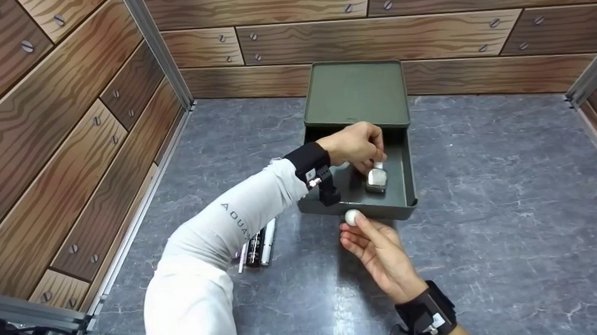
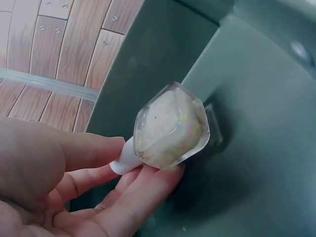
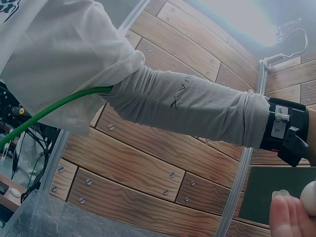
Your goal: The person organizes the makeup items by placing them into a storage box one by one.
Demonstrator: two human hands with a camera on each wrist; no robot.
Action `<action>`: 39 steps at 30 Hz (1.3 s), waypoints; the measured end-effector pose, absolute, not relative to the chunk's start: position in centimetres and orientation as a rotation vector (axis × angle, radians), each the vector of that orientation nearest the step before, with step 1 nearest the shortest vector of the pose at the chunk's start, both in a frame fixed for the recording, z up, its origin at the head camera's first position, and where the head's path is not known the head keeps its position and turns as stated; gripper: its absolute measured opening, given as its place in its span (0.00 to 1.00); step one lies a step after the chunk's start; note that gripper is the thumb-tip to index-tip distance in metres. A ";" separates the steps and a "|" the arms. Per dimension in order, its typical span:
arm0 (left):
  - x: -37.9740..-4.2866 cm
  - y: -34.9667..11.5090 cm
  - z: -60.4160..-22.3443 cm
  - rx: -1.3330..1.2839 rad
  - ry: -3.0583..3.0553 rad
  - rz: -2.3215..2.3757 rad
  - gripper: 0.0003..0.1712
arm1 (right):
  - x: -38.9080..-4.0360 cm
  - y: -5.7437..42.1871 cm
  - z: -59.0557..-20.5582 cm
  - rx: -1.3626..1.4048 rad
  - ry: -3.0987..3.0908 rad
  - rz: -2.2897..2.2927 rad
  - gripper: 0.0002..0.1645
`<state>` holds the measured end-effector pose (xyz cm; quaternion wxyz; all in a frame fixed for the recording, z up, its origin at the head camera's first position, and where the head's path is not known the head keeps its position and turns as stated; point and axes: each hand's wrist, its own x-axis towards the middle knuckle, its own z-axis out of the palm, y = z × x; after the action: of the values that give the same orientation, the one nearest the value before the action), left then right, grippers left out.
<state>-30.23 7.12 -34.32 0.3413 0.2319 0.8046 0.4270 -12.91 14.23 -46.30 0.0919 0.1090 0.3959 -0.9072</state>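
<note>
My left hand (image 1: 357,144) pinches a nail polish bottle (image 1: 377,179) by its white cap, over the open front part of a dark green box (image 1: 409,172). In the left wrist view the clear, faceted nail polish bottle (image 2: 170,127) with pale contents hangs tilted from the left hand (image 2: 94,182), close above the box's floor. Just in front of the box's front wall, my right hand (image 1: 384,252) holds a small white round object (image 1: 352,217) between thumb and fingers. Only part of that white round object (image 3: 309,198) shows in the right wrist view; its kind is unclear.
Left of the box, partly under the left sleeve (image 1: 249,211), lie several slim tubes, among them a black tube (image 1: 255,249) and a white tube (image 1: 268,242). The box's flat green top (image 1: 358,93) sits near the wood-patterned back wall (image 1: 373,38). The floor (image 1: 499,203) is grey, marbled.
</note>
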 end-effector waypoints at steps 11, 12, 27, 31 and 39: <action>-30.1 7.9 -34.3 0.623 2.271 0.990 0.11 | -12.9 14.4 -46.3 0.338 1.186 -2.691 0.10; -30.1 7.9 -34.3 0.626 2.299 0.967 0.11 | -12.9 14.4 -46.3 0.342 1.190 -2.691 0.10; -30.1 4.0 -30.8 0.728 2.321 1.059 0.16 | -12.7 14.6 -46.3 0.346 1.214 -2.698 0.11; -30.0 0.3 -29.9 0.737 2.379 1.121 0.17 | -12.8 14.1 -46.3 0.323 1.177 -2.691 0.11; -29.6 -6.7 -30.8 0.611 2.468 1.183 0.17 | -12.7 14.3 -46.4 0.266 1.189 -2.699 0.10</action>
<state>-29.59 -6.73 -30.76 0.1681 0.2147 0.8675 0.4160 -12.66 14.30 -46.39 0.0902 0.0893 0.3998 -0.9078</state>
